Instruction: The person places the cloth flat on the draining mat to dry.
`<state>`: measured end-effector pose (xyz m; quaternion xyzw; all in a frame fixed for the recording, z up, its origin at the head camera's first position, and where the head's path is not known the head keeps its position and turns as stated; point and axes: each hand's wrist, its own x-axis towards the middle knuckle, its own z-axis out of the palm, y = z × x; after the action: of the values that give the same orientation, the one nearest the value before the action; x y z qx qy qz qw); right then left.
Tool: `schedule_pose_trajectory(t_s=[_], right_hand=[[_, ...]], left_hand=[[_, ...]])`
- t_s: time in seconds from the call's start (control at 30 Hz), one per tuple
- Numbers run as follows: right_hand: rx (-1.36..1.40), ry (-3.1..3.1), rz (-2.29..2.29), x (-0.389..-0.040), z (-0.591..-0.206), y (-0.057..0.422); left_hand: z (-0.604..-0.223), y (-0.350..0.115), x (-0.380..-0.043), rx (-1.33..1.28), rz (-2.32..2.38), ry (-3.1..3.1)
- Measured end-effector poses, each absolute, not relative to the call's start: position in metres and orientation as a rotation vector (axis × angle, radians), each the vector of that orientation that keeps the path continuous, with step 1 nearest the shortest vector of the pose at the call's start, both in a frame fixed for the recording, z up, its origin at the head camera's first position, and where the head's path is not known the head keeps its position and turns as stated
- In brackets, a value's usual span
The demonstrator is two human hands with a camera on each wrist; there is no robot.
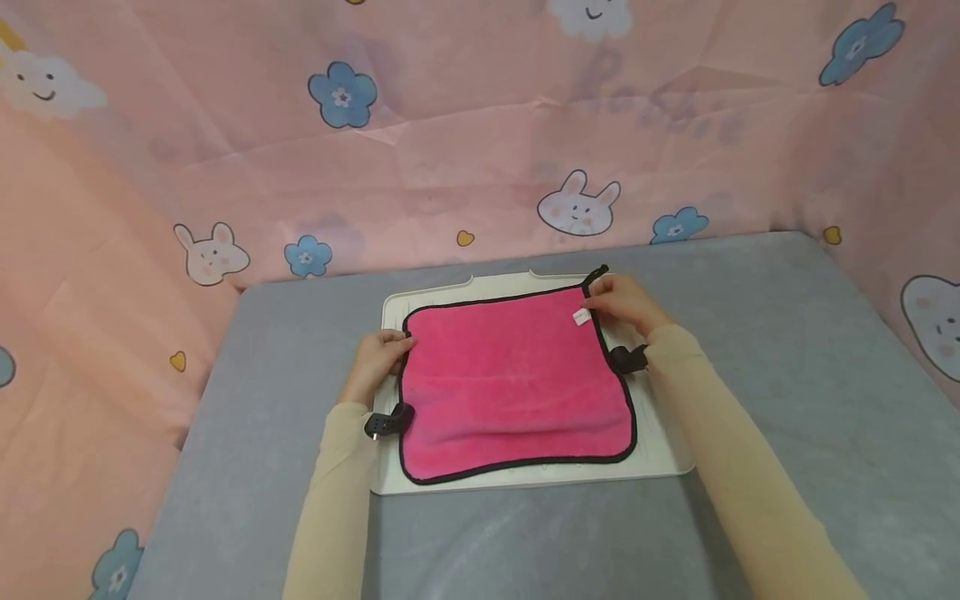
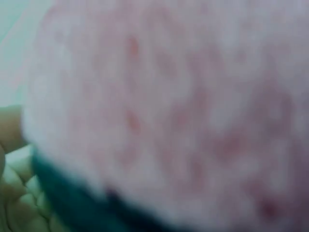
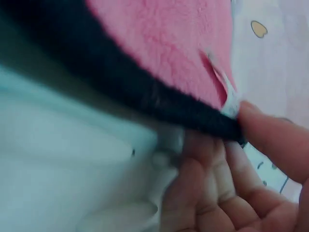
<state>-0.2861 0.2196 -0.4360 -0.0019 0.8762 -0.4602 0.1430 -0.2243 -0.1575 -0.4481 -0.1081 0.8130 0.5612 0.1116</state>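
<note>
A pink plush cloth [image 1: 510, 375] with black edging is spread over a white plastic board [image 1: 660, 433] on the table. My left hand [image 1: 377, 358] pinches its left edge near the upper corner. At the upper right corner my right hand [image 1: 624, 302] pinches the black edge beside a small white tag [image 1: 582, 317] and a black loop [image 1: 596, 275]. In the right wrist view the thumb lies on top and the curled fingers [image 3: 212, 188] are beneath the edge. The left wrist view is mostly filled by the blurred cloth [image 2: 154, 106], with part of the fingers at lower left.
A grey cloth-covered table [image 1: 285, 350] lies under the board. Behind it and along both sides hangs a pink curtain [image 1: 450, 150] printed with bunnies, clouds and blue flowers. Black wrist straps [image 1: 388, 421] overlap the cloth's edges.
</note>
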Motion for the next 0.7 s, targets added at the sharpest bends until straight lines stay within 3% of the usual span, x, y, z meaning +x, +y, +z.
schedule_pose_trajectory(t_s=[0.37,0.7], right_hand=[[0.006,2.498,-1.598,-0.2906,-0.4449,0.2135],[0.174,2.489,-1.519,-0.2904,-0.4421,0.2099]], left_hand=[[-0.4448,-0.1552,-0.2263,-0.291,1.685,2.379],[-0.4423,-0.1568,-0.2266,-0.317,1.680,2.388]])
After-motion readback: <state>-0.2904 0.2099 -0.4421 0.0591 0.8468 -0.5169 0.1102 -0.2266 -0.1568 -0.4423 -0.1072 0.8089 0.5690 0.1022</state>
